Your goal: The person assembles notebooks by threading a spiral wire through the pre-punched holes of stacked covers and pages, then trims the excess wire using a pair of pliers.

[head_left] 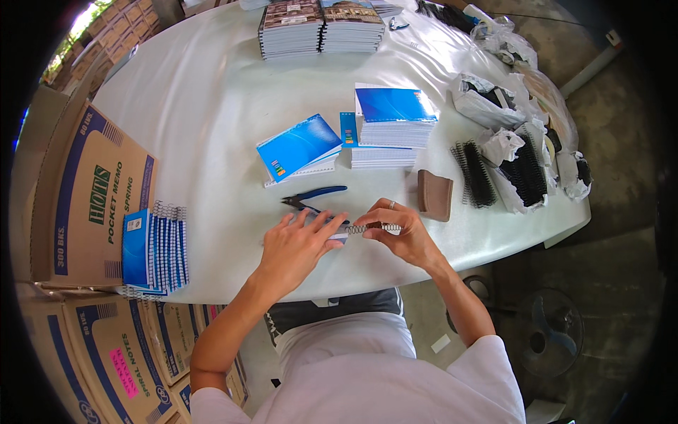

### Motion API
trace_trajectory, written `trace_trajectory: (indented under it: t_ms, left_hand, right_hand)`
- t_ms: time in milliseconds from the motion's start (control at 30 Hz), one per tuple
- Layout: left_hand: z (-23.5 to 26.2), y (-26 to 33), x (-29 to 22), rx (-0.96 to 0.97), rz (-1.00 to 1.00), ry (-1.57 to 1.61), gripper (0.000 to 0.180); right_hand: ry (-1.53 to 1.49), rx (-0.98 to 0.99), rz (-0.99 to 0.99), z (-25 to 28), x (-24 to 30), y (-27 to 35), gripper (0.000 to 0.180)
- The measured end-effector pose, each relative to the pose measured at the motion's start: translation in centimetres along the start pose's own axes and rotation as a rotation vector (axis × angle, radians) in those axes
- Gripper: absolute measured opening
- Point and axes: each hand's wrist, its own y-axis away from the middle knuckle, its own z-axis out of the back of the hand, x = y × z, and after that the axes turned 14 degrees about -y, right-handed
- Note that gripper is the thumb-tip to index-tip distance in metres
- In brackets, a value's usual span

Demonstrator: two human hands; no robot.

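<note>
My left hand [298, 244] lies flat with its fingers spread over a small notepad [337, 239], which is mostly hidden beneath it. Between the thumb and fingers of my right hand [404, 237] is a wire spiral coil [359, 230], closed in a pinch at the pad's right edge. Just beyond my left fingers rest dark blue-handled cutting pliers [321, 191], their jaws toward the left. Farther out are loose blue-covered pads [300, 147] and a taller stack of blue-covered pads [397, 106]. A brown folded block [434, 196], perhaps a wallet, stands right of my right hand.
Bags of black spiral coils [522, 169] line the table's right side, with loose coils [474, 174] beside them. Bound books [321, 28] are piled at the far edge. At left stand a carton [106, 191] and bound blue notebooks [157, 251]. A fan [547, 332] is below right.
</note>
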Motion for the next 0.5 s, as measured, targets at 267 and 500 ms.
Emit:
trace_trajectory:
  t_ms: [267, 500]
  left_hand:
    - [0.1, -0.2, 0.1, 0.042, 0.034, 0.048, 0.052]
    - [-0.2, 0.0, 0.3, 0.022, 0.015, -0.022, 0.054]
  right_hand:
    - [-0.001, 0.003, -0.05, 0.6, -0.1, -0.9, 0.024]
    - [-0.087, 0.169, 0.032, 1.3, -0.8, -1.2, 0.026]
